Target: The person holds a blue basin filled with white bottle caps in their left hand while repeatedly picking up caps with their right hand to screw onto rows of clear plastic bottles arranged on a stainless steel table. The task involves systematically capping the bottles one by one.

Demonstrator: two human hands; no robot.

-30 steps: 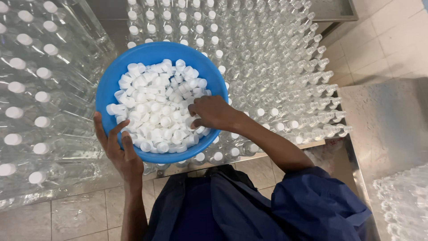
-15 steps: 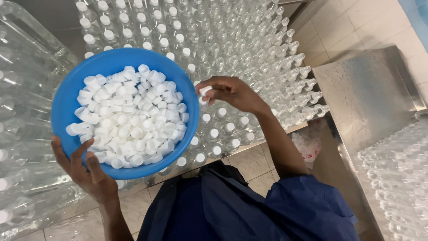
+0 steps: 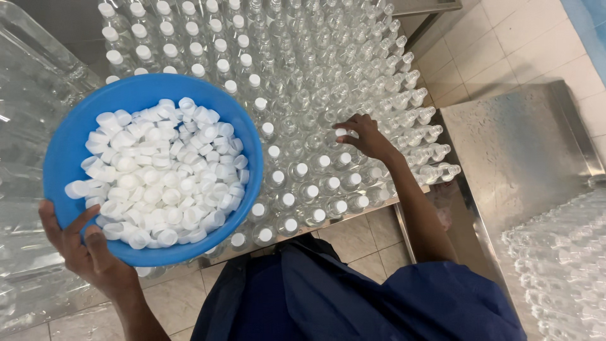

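Observation:
My left hand (image 3: 88,249) grips the near rim of a round blue bowl (image 3: 246,136) heaped with small white caps (image 3: 161,173). Past the bowl, a metal table is packed with rows of clear plastic bottles (image 3: 297,82); the nearer and left ones wear white caps, the farther right ones stand uncapped. My right hand (image 3: 366,136) reaches over these bottles and holds a white cap (image 3: 341,132) at the mouth of one of them.
A bare steel table (image 3: 524,151) stands at the right, with more clear bottles (image 3: 555,265) at the lower right. Bundles of clear bottles (image 3: 31,95) lie at the left. Pale floor tiles show below and at the upper right.
My right hand left the bowl with a cap and moved right and away over the bottles. The bowl shifted left in view.

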